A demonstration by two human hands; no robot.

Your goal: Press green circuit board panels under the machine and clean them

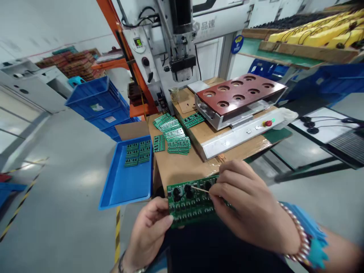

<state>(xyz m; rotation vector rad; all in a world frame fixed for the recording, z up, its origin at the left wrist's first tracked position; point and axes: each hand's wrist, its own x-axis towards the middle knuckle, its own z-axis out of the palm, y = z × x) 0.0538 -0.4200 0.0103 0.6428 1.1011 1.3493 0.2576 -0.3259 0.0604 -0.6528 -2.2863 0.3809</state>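
Note:
A green circuit board (189, 206) with black round parts and rows of small components is held up in front of me. My left hand (152, 223) grips its left edge, thumb on the front face. Pinched in the fingers of my right hand (244, 201) is a thin wooden stick (200, 189), its tip at one of the black round parts near the board's upper edge. The right hand covers the board's right end. Beyond the board, several more green circuit boards (178, 145) lie overlapping on the brown bench top (176, 165).
A blue tray (125, 189) with circuit boards stands left of the bench. Behind it are stacked blue crates (93, 102). A machine (183, 57) rises at the back, beside a red-brown plate with holes (241, 93) and a control bar with a red button (267, 123).

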